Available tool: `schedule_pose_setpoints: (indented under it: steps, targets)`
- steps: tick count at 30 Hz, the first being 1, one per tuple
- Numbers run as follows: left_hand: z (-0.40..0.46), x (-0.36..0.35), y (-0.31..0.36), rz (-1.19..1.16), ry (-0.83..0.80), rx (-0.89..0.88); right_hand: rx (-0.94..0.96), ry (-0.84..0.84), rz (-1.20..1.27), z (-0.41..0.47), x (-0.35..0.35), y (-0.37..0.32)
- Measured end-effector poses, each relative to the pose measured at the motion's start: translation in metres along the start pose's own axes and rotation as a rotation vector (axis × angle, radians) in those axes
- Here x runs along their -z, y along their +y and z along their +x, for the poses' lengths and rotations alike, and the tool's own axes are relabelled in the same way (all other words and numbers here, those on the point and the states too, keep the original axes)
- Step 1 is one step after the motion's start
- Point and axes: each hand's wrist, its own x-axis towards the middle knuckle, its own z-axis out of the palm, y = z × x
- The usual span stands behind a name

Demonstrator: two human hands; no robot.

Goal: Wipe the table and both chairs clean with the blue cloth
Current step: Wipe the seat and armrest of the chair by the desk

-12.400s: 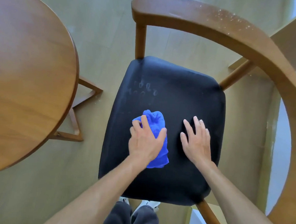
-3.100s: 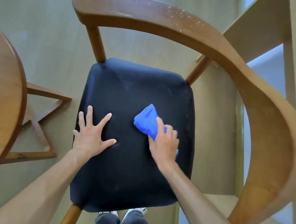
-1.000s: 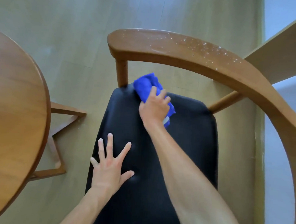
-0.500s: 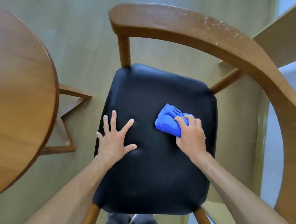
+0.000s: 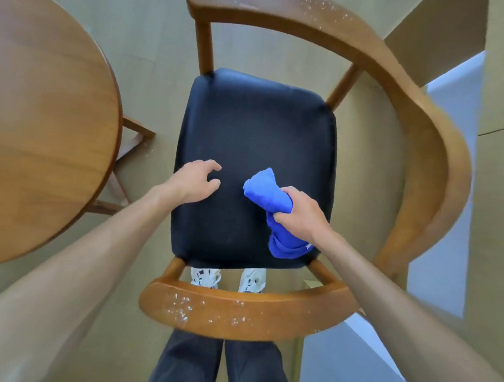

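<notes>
nearest the camera: dark trousers (image 5: 221, 364) and two white shoes (image 5: 228, 278) on a pale wood-grain floor (image 5: 153, 39). above them, the curved wooden rail (image 5: 238, 310) of a chair, its top speckled with white flecks; the rail sweeps round the right side to the far end, flecked there too. within it, the black padded seat (image 5: 248, 126). right hand (image 5: 302, 215), over the seat's near right part, fingers clamped round the middle of the blue cloth (image 5: 269, 197); one bunched end points toward the seat centre, the other hangs by the near right corner. whether the cloth touches the seat cannot be told. left hand (image 5: 194, 180) over the seat's left part, fingers loosely curled and slightly apart, holding nothing. left: round wooden table (image 5: 44, 121), its base struts showing below the edge. far right: pale wooden panels and a blue-grey surface. no legible writing.
</notes>
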Motion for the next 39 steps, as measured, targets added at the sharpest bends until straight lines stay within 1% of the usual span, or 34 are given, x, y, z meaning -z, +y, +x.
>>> schedule_pose_setpoints:
  steps: [3,5,8,10,12,14,15,16,17,19,20,22,24,25,26,27,28,29,30,32,34,36,37,39]
  targets:
    - [-0.038,-0.008,0.020,-0.046,0.020,-0.042,-0.001,0.076,0.059,-0.043,0.009,-0.011]
    - [-0.058,-0.009,0.031,-0.061,0.029,-0.059,-0.002,0.117,0.053,-0.074,0.014,-0.015]
    - [-0.083,-0.008,0.046,-0.103,0.086,-0.097,0.022,0.183,0.021,-0.117,0.020,-0.014]
    - [-0.098,-0.006,0.055,-0.127,0.124,-0.125,0.012,0.242,-0.017,-0.141,0.023,-0.008]
    - [-0.111,-0.007,0.063,-0.148,0.166,-0.139,-0.040,0.328,-0.078,-0.163,0.021,-0.003]
    - [-0.122,-0.012,0.068,-0.169,0.205,-0.137,-0.079,0.423,-0.222,-0.186,0.009,0.002]
    - [-0.127,-0.016,0.071,-0.172,0.225,-0.142,-0.077,0.416,-0.321,-0.196,0.000,0.005]
    - [-0.133,-0.021,0.076,-0.164,0.248,-0.149,-0.074,0.348,-0.409,-0.205,-0.008,0.009]
    - [-0.140,-0.027,0.081,-0.149,0.271,-0.155,-0.077,0.246,-0.465,-0.213,-0.016,0.012]
    - [-0.153,-0.047,0.095,-0.113,0.309,-0.167,-0.073,0.073,-0.503,-0.222,-0.026,0.025]
    - [-0.160,-0.060,0.105,-0.089,0.325,-0.179,-0.043,0.052,-0.505,-0.223,-0.024,0.030]
    - [-0.176,-0.092,0.126,0.008,0.386,-0.224,0.035,0.097,-0.394,-0.217,-0.015,0.041]
    - [-0.188,-0.120,0.149,0.088,0.445,-0.225,0.011,0.122,-0.094,-0.209,0.001,0.050]
    - [-0.194,-0.132,0.159,0.098,0.414,-0.180,-0.027,0.170,0.090,-0.204,0.008,0.056]
    - [-0.197,-0.145,0.168,0.122,0.369,-0.114,-0.053,0.250,0.220,-0.198,0.014,0.064]
    - [-0.200,-0.158,0.176,0.147,0.297,-0.045,-0.051,0.343,0.261,-0.193,0.018,0.071]
    - [-0.199,-0.172,0.182,0.167,0.226,0.013,-0.017,0.429,0.225,-0.187,0.020,0.077]
    - [-0.199,-0.185,0.186,0.203,0.209,0.031,0.032,0.479,0.171,-0.180,0.020,0.083]
    - [-0.200,-0.197,0.189,0.229,0.214,0.025,0.080,0.484,0.133,-0.172,0.017,0.088]
    - [-0.203,-0.213,0.194,0.304,0.269,-0.007,0.137,0.436,0.112,-0.156,0.013,0.098]
    - [-0.201,-0.225,0.196,0.353,0.312,-0.062,0.117,0.393,0.183,-0.141,0.010,0.105]
    - [-0.201,-0.229,0.192,0.388,0.341,-0.141,0.151,0.418,0.222,-0.129,0.004,0.113]
    - [-0.202,-0.228,0.187,0.390,0.365,-0.187,0.182,0.445,0.179,-0.125,-0.001,0.117]
    - [-0.200,-0.226,0.168,0.364,0.423,-0.303,0.234,0.500,0.015,-0.117,-0.013,0.126]
